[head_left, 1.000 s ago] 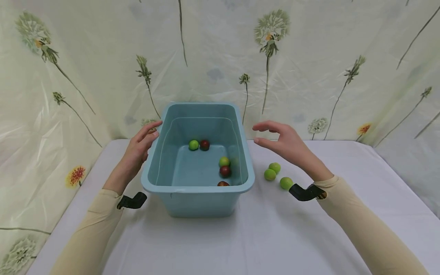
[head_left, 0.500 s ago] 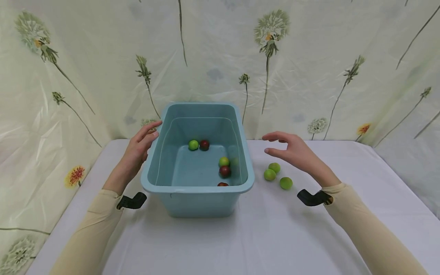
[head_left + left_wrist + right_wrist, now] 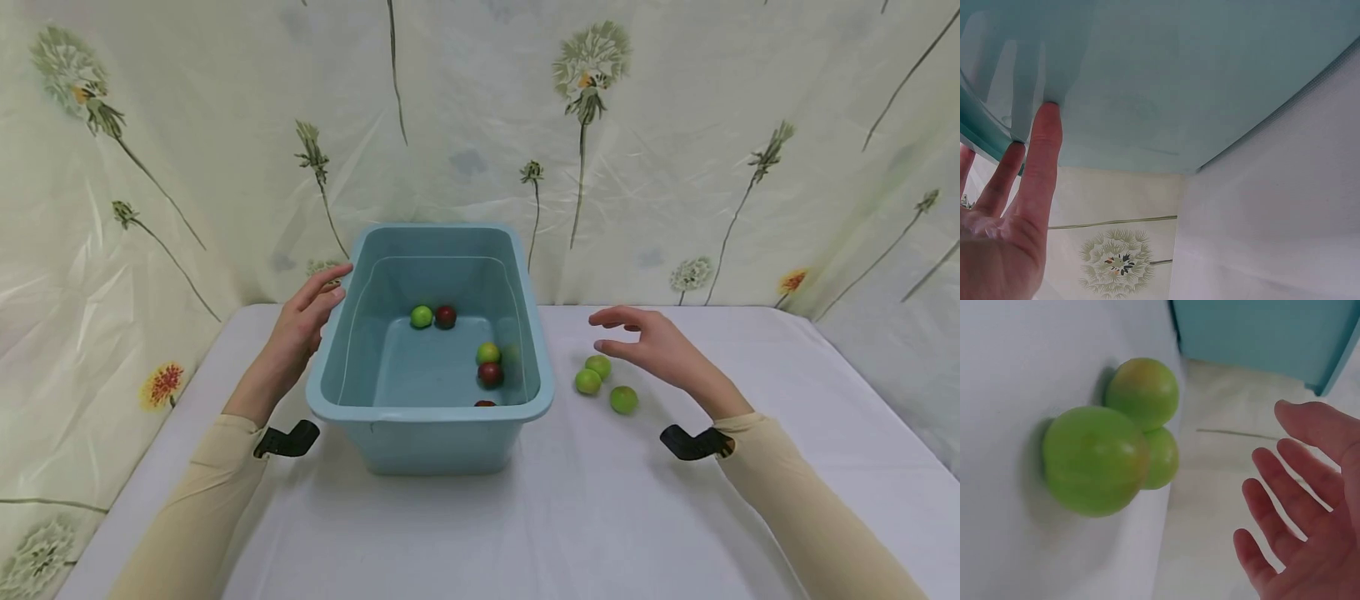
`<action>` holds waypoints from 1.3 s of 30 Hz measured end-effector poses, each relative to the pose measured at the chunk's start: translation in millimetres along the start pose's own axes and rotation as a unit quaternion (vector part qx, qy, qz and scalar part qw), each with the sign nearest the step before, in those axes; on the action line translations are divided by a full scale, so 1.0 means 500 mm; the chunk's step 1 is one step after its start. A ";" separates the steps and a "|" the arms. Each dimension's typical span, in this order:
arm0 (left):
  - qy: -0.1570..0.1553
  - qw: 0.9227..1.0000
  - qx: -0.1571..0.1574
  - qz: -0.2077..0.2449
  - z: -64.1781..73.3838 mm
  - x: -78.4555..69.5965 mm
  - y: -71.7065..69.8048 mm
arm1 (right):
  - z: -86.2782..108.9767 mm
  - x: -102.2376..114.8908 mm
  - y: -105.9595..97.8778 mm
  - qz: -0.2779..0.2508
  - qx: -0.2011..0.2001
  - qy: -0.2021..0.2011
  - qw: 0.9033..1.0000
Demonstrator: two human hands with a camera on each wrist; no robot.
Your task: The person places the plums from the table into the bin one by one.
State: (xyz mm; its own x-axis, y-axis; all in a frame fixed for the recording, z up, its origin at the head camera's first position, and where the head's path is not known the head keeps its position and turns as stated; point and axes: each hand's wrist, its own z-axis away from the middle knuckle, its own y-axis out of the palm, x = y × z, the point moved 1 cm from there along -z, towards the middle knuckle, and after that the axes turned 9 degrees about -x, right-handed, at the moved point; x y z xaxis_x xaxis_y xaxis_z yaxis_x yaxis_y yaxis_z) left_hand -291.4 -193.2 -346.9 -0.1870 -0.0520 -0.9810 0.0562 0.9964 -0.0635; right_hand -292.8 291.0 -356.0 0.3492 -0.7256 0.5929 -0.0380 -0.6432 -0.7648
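Note:
A light blue plastic tub (image 3: 431,414) stands on the table with several small red and green round fruits inside. In it, a green fruit (image 3: 422,317) sits beside a red one (image 3: 446,317). My left hand (image 3: 296,342) is at the tub's left side with fingers extended. In the left wrist view a fingertip (image 3: 1049,112) meets or nearly meets the outer wall. To the right of the tub, three green fruits (image 3: 1094,461) lie close together on the cloth. Above and behind them hovers my right hand (image 3: 663,354), fingers loosely bent, thumb apart, holding nothing.
A white cloth (image 3: 600,517) covers the table. Behind and at the sides hangs a pale curtain (image 3: 465,108) printed with dandelions. The tub's front wall partly hides a red fruit (image 3: 485,403). Black devices (image 3: 693,442) are strapped on both wrists.
My right hand has moved right and down, away from the tub's rim and nearer the three green fruits. The left hand and the tub stay put.

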 end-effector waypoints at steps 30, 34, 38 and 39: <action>-0.003 1.000 -0.003 0.010 0.004 0.000 0.001 | 0.020 -0.090 0.042 -0.032 0.082 0.011 0.996; -0.003 1.000 -0.004 0.015 0.004 -0.001 0.001 | 0.020 -0.090 0.047 -0.032 0.089 0.018 0.995; -0.002 1.000 -0.005 0.016 0.002 -0.002 0.002 | 0.019 -0.083 0.048 -0.023 0.087 0.022 0.996; -0.002 1.000 -0.005 0.016 0.002 -0.002 0.002 | 0.019 -0.082 0.048 -0.022 0.087 0.023 0.996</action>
State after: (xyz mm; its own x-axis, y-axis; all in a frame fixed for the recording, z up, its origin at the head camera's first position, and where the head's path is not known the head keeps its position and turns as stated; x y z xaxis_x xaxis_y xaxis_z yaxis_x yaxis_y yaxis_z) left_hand -290.2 -192.3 -346.2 -0.1807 -0.0207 -0.9833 0.0522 0.9982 -0.0306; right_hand -299.2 307.6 -400.9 0.3041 -0.7109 0.6341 0.1399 -0.6251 -0.7679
